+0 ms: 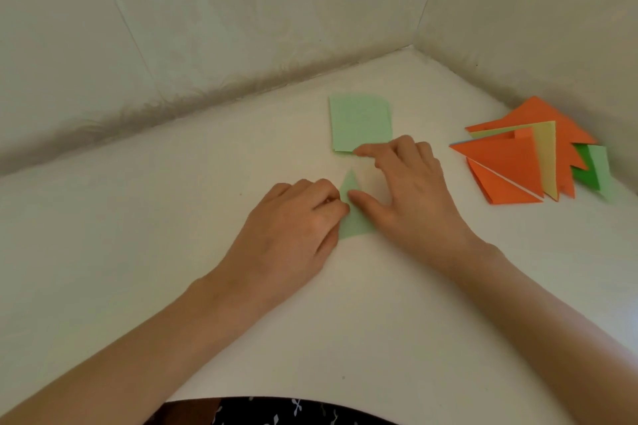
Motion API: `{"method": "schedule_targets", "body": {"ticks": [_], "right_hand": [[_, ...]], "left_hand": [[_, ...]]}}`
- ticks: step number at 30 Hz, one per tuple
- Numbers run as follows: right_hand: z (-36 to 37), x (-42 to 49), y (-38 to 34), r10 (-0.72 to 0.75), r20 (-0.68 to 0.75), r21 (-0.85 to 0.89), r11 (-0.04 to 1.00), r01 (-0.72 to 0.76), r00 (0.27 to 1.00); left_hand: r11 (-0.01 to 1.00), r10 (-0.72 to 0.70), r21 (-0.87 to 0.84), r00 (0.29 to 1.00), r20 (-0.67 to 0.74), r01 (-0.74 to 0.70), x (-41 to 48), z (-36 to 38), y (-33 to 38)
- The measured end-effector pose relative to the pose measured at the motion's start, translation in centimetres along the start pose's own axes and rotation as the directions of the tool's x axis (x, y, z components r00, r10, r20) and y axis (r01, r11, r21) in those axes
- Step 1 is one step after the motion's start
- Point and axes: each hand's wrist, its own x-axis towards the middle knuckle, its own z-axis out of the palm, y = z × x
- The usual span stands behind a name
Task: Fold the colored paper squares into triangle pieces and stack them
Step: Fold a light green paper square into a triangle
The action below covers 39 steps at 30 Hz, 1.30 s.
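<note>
At the middle of the white counter (165, 252), set into a corner between two pale walls (241, 10), a light green triangle (355, 225) lies flat between the person's two hands, its tip pointing away from them. The left hand (297, 221) rests on the triangle's left edge with its fingers curled close together, thumb and forefinger meeting at the paper and gripping it there. The right hand (411, 190) lies spread, its fingers apart and nearly straight: the thumb presses down on the middle of the triangle, while the forefinger reaches forward and touches the near edge of a light green square (359, 121) lying flat just beyond the triangle. Whether that square is one sheet or several cannot be told. Well to the right, near the side wall, sits a loose pile of folded pieces (511, 162), mostly orange triangles fanned over one another, with a yellow piece among them and green ones showing at the far side. Dark patterned clothing (276, 412) shows at the lower edge of the view.
</note>
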Motion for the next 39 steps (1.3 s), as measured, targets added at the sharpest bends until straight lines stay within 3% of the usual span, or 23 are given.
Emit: {"method": "schedule_targets", "body": {"ticks": [4, 13, 18, 24, 27, 32, 39], "right_hand": [[-0.2, -1.3, -0.1, -0.153, -0.049, -0.180, 0.973, 0.142, 0.987], [-1.9, -6.2, -0.4, -0.198, -0.019, -0.273, 0.944, 0.186, 0.980], [-2.8, -5.0, -0.9, -0.246, -0.148, -0.215, 0.954, 0.212, 0.958], [0.1, -0.6, 0.5, -0.192, -0.029, -0.169, 0.968, 0.184, 0.981], [0.5, -0.6, 1.0, -0.173, -0.047, -0.087, 0.982, 0.169, 0.984], [0.5, -0.5, 1.1, -0.176, -0.054, -0.088, 0.981, 0.171, 0.983], [0.4, -0.6, 1.0, -0.196, -0.044, -0.117, 0.975, 0.190, 0.980]], "left_hand": [[0.999, -0.028, 0.040, 1.000, 0.009, 0.027, 0.0, 0.2, 0.0], [0.999, -0.048, 0.023, 0.999, 0.025, 0.047, 0.1, 0.1, 0.3], [0.998, -0.053, 0.039, 0.998, 0.018, 0.052, 0.0, 0.1, 0.4], [0.995, -0.079, 0.068, 0.996, 0.041, 0.076, 0.2, 0.1, 0.3], [0.983, -0.148, 0.118, 0.986, 0.075, 0.138, 0.8, -0.1, 0.2], [0.962, -0.108, 0.263, 0.989, 0.105, 0.077, 0.6, -0.6, 0.2], [0.958, -0.113, 0.276, 0.989, 0.098, 0.082, -2.7, -2.3, 0.4]]}}
